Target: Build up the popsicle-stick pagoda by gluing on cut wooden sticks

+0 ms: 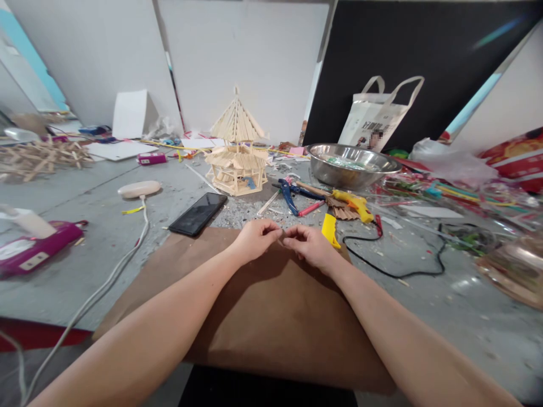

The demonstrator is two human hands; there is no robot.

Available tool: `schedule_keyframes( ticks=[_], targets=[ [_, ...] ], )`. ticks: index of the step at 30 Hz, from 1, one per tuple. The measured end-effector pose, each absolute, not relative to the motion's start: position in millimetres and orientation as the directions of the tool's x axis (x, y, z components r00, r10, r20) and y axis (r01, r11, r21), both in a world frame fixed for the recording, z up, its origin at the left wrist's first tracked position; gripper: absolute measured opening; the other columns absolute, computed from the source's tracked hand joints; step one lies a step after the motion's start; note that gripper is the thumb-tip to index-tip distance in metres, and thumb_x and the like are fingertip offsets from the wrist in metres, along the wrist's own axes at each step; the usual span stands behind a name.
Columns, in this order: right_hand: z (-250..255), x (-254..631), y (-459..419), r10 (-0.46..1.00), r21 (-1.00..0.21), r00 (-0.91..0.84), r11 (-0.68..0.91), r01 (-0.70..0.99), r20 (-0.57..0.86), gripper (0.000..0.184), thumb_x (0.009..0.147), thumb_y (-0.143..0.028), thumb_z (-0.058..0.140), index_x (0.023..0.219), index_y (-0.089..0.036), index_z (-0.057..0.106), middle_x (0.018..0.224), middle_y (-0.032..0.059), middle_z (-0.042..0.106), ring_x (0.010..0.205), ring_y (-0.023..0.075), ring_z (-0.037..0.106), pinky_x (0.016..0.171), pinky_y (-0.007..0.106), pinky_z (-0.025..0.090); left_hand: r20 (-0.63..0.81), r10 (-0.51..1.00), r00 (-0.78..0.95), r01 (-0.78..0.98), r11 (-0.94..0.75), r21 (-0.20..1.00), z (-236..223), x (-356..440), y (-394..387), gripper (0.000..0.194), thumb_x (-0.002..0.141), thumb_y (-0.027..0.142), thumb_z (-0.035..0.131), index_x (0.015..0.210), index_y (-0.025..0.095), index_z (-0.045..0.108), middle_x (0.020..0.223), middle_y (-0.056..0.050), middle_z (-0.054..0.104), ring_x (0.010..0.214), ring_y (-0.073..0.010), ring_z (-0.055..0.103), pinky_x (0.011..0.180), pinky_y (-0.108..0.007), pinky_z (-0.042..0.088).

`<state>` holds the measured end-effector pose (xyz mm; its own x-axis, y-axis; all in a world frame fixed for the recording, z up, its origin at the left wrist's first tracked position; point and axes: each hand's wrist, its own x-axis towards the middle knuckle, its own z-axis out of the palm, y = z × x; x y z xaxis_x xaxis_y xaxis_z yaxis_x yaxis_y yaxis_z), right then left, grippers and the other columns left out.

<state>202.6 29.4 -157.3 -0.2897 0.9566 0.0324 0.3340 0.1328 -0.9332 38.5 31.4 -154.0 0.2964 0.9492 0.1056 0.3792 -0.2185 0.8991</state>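
My left hand (259, 238) and my right hand (309, 244) meet above a brown paper sheet (271, 316). Both are closed in a pinch, fingertips almost touching. Between them shows a small brownish piece (281, 237), mostly covered by the fingers; its kind is too small to tell. Just beyond my right hand lies a yellow plastic-handled tool (330, 230), partly hidden by it. A black phone (198, 214) rests to the left of my left hand. Farther back stands a pavilion model of thin wooden sticks (236, 155) with a pointed roof.
Blue-handled pliers (289, 198), a yellow glue gun (354, 204) and its black cord (392, 276) lie beyond my right hand. A steel bowl (352, 176) stands behind them. A white cable (123, 261) and a purple power strip (40, 249) are at left.
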Motion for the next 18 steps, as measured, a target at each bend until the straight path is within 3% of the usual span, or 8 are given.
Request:
schedule_keyframes(
  ticks=[3, 5, 8, 13, 18],
  targets=[
    [-156.3, 202.2, 29.2, 0.954, -0.942, -0.292, 0.153, 0.3, 0.062, 0.015, 0.066, -0.029, 0.06, 0.072, -0.015, 0.059, 0.061, -0.0022, 0.059, 0.049, 0.0058, 0.048, 0.048, 0.02, 0.039, 0.134, 0.932, 0.337, 0.425, -0.278, 0.862, -154.6, 39.2, 30.9, 0.015, 0.074, 0.029, 0.05, 0.069, 0.015, 0.055, 0.046, 0.006, 0.045, 0.039, -0.0051, 0.043, 0.04, -0.016, 0.035],
    [-154.4, 200.9, 27.9, 0.959, -0.962, -0.281, 0.107, 0.253, 0.033, 0.014, 0.065, -0.028, 0.061, 0.07, -0.015, 0.057, 0.056, -0.0036, 0.056, 0.044, 0.0052, 0.046, 0.044, 0.019, 0.038, 0.122, 0.934, 0.335, 0.407, -0.26, 0.876, -155.3, 39.6, 30.8, 0.017, 0.074, 0.031, 0.05, 0.07, 0.015, 0.055, 0.046, 0.006, 0.045, 0.038, -0.0053, 0.043, 0.038, -0.016, 0.034],
    [-151.6, 198.5, 26.1, 0.97, -0.994, -0.238, -0.026, 0.106, -0.051, 0.015, 0.064, -0.029, 0.061, 0.069, -0.017, 0.053, 0.048, -0.0071, 0.051, 0.033, 0.004, 0.037, 0.033, 0.018, 0.032, 0.09, 0.947, 0.307, 0.321, -0.192, 0.928, -154.6, 40.3, 30.2, 0.023, 0.076, 0.037, 0.047, 0.075, 0.015, 0.053, 0.044, 0.007, 0.043, 0.035, -0.0057, 0.042, 0.036, -0.016, 0.035],
    [-149.9, 197.5, 27.5, 0.975, -0.979, -0.184, -0.15, -0.141, -0.123, 0.013, 0.065, -0.024, 0.059, 0.071, -0.016, 0.051, 0.059, -0.0032, 0.06, 0.035, 0.0051, 0.046, 0.034, 0.019, 0.039, 0.024, 0.947, 0.321, 0.279, -0.119, 0.953, -150.5, 43.1, 27.4, 0.02, 0.075, 0.035, 0.051, 0.08, 0.015, 0.052, 0.044, 0.007, 0.045, 0.033, -0.0053, 0.043, 0.034, -0.016, 0.036],
    [-149.5, 196.6, 27.2, 0.968, -0.969, -0.209, -0.179, -0.17, -0.142, 0.012, 0.066, -0.021, 0.058, 0.074, -0.016, 0.051, 0.062, -0.0025, 0.062, 0.035, 0.0053, 0.048, 0.034, 0.018, 0.04, 0.031, 0.946, 0.323, 0.239, -0.113, 0.964, -152.5, 43.6, 27.9, 0.015, 0.075, 0.03, 0.052, 0.074, 0.015, 0.051, 0.042, 0.008, 0.044, 0.033, -0.0041, 0.042, 0.034, -0.014, 0.035]
  ],
)
